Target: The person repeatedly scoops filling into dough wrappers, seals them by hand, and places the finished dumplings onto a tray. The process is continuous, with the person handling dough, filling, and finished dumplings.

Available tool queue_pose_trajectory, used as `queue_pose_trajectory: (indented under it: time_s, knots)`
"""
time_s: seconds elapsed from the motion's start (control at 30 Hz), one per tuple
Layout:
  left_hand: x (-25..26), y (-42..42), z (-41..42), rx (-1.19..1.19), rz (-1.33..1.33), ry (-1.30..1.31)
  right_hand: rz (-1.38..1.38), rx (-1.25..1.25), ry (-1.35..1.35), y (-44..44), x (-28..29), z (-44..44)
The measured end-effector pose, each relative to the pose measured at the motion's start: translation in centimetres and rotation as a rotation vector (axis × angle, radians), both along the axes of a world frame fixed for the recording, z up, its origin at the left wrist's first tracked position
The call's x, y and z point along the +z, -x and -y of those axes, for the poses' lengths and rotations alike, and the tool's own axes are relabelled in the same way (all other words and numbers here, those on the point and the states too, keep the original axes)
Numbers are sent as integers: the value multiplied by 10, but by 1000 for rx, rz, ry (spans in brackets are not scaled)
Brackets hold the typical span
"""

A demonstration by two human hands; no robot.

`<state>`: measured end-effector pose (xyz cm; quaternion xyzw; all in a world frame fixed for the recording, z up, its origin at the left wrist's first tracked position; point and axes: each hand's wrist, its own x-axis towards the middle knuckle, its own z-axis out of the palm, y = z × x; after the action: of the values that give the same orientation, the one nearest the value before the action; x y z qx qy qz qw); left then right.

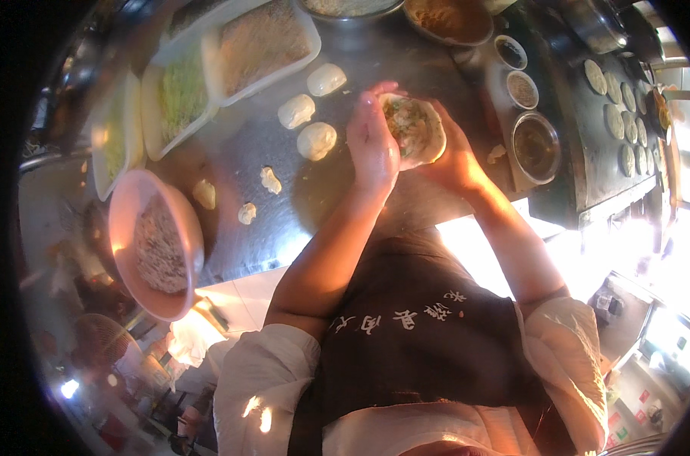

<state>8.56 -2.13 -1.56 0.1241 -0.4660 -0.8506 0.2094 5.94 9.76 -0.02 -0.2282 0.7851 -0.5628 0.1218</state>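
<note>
Between my two hands rests a round dough wrapper [436, 128] with its edge raised around a filling [406, 122] of meat and chopped greens. My left hand [372, 137] cups its left side, fingers pointing away from me. On the right side my right hand [459, 154] supports it, most of the fingers hidden behind the dough. Left of my hands, three smooth dough balls [317, 141] sit on the metal worktop [239, 239]. Smaller dough scraps [271, 180] lie nearer the front edge.
A pink bowl [195, 245] with a greyish mixture stands at the left front. Behind it are tubs of shredded greens [182, 94] and brown filling [262, 45]. Small bowls [522, 89] and a liquid-filled bowl [535, 147] line the right. Several flat dough rounds [615, 121] lie on a griddle [595, 176].
</note>
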Motion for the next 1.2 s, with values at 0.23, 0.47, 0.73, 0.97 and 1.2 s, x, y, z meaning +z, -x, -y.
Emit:
queue_pose_trajectory:
  time_s: [0.23,0.47,0.73,0.97,1.2]
  knots:
    - [90,23,-18,-39,-359,358,110,16,606,34,25,-21]
    - [66,13,-71,107,173,-464,162,61,323,28,23,-54]
    - [40,11,-93,15,211,-157,42,170,134,38,21,-92]
    - [49,12,-100,-5,146,-70,10,237,184,47,28,-96]
    - [73,10,-96,-45,303,-9,231,333,472,45,24,-94]
